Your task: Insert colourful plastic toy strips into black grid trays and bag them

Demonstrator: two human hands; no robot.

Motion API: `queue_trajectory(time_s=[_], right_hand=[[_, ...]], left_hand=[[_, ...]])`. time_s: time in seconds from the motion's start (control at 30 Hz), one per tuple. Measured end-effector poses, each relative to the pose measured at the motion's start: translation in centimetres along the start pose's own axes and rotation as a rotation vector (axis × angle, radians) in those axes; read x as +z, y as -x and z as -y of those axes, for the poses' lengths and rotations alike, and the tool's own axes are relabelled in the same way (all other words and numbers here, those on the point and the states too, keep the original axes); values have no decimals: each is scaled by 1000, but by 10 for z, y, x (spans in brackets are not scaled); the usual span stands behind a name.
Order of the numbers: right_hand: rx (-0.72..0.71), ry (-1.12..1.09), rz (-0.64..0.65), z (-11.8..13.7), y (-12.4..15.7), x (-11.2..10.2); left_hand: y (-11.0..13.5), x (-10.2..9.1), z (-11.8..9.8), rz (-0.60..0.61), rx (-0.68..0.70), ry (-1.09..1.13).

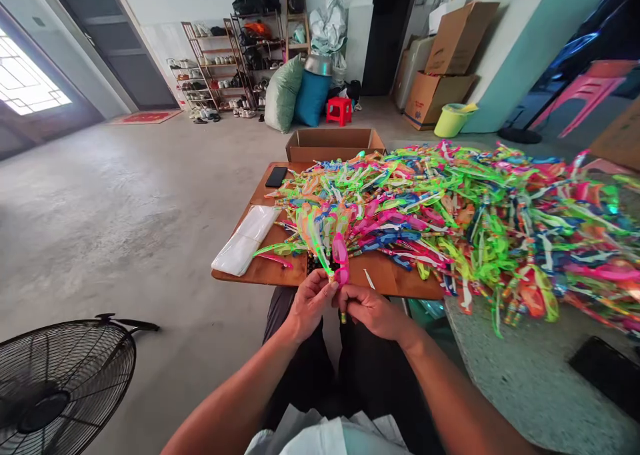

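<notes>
My left hand (310,303) and my right hand (371,308) meet just below the near edge of a low wooden table (260,268), both pinched on one small pink plastic toy (341,258) with green and orange blades sticking up. A huge heap of bright plastic toys (450,215) in green, pink, blue and orange spreads from the wooden table onto a grey stone table (525,375) at my right. A stack of clear plastic bags (245,240) lies on the wooden table's left side.
A black phone (276,176) lies at the wooden table's far left, an open cardboard box (333,145) behind it. A black floor fan (55,381) stands at lower left. Another dark phone (607,373) rests on the stone table. Shoe racks, sacks and cartons line the far wall.
</notes>
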State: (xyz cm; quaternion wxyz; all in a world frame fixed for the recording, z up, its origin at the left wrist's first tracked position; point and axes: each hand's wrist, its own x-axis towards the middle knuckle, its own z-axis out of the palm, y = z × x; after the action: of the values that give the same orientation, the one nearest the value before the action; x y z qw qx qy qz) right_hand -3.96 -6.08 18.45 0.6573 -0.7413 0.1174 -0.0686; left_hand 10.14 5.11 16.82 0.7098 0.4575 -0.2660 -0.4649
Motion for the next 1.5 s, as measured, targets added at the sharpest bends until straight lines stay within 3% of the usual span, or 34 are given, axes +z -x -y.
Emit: queue_trajectory(time_s=[0.1,0.2,0.33,0.43,0.57,0.67,0.77,0.87,0.93,1.03,1.27,1.5], right_hand=[[-5,-90,-133,-11,-2,11],[-5,-314,-318,-19,-3,26],[97,-570,-196,-17,1,42],[160,-580,-144,-10,2,51],[112,-405,-207,-8,-1,58],[116,-328,-197,-17,-5,51],[153,-207,-291,-29,-13,26],[193,76,-471,-38,-28,-11],[202,312,-531,-44,-42,-33],[188,612,-514,-52,-63,-50],[173,1026,-406,-60,-85,-43],[222,1136,-353,-48,-80,-40]], left_hand=[[-1,2,-1,-99,36,-17],[-2,2,-3,-143,72,13],[-1,6,-6,-151,95,-28],[2,10,-4,-197,149,-77],[9,11,8,-199,128,-140],[10,0,14,-180,97,-204],[-1,-26,9,-264,186,-407],[-19,-59,1,-401,278,-697],[-32,-76,-3,-417,265,-841],[-49,-89,-4,-373,255,-1005],[-72,-98,-3,-236,279,-1246],[-73,-100,5,-281,241,-965]])
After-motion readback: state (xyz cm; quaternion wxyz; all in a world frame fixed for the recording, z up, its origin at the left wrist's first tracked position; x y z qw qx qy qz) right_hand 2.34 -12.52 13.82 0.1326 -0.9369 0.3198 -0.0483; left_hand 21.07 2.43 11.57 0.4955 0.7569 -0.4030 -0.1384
